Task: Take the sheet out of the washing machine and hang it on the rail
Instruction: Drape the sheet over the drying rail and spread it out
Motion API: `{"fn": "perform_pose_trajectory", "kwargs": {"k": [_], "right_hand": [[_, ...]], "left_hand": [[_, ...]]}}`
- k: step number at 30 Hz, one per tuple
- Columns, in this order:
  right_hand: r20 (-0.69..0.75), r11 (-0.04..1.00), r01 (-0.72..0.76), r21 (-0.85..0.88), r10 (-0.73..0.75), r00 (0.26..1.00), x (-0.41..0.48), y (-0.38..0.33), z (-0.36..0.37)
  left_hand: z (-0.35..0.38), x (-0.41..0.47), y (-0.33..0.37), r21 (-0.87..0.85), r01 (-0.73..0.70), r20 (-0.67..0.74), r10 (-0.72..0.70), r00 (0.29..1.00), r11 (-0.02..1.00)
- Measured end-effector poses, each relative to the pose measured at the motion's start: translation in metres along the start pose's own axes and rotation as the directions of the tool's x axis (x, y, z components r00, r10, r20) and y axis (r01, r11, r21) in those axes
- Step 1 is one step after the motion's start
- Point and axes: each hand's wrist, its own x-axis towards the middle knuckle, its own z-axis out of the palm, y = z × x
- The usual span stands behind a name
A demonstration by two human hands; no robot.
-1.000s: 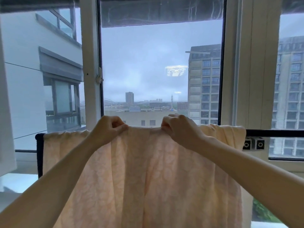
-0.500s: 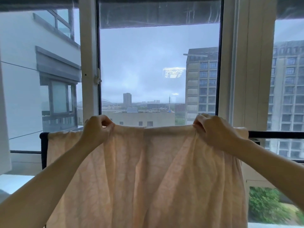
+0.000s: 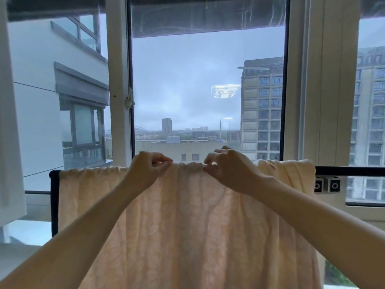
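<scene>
**Sheet's on the rail, but it isn't safe yet**

The peach sheet (image 3: 187, 226) is draped over the black rail (image 3: 350, 171) in front of the window (image 3: 118, 80), hanging down long on the near side. How much hangs down the back can't be seen. The person's left hand (image 3: 145, 170) is pinching the top fold between thumb and fingers. The right hand (image 3: 229, 171) sits close beside it, fingers curled in on the same fold and pinching it too, though its fingertips are a bit blurry. Between the two hands the cloth is scrunched up tight, and there's another thick bunch at the right end, just beside the rail's clamps (image 3: 327, 185).

What could go sideways, probably: if most of the weight is on the near side, letting go might let the whole thing slither off onto the floor. Tugging the fold apart too hard along the rail could drag the right edge into those clamps and snag it, or pull the left end off the corner where the rail turns down. Leave the bunches in and those bits likely stay damp.
</scene>
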Motion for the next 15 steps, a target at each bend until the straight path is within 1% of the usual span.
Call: {"fn": "perform_pose_trajectory", "kwargs": {"k": [3, 9, 11, 15], "right_hand": [[-0.02, 1.0, 0.015, 0.027, -0.014, 1.0, 0.004, -0.004, 0.007], [-0.039, 0.998, -0.059, 0.005, 0.059, 0.997, 0.002, 0.003, 0.007], [-0.04, 0.997, -0.074, 0.006, 0.075, 0.996, -0.001, 0.007, 0.003], [-0.046, 0.995, -0.1, 0.011, 0.1, 0.994, -0.007, 0.017, -0.003]], "left_hand": [[-0.001, 0.002, -0.002, 0.015, 0.0, -0.039, 0.0, 0.999, 1.0], [0.0, -0.001, -0.004, 0.053, -0.026, -0.074, 0.03, 0.997, 0.998], [0.001, -0.002, -0.004, 0.063, -0.031, -0.047, 0.034, 0.998, 0.998], [-0.002, -0.004, -0.006, 0.049, -0.033, 0.058, 0.03, 0.998, 0.998]]}}
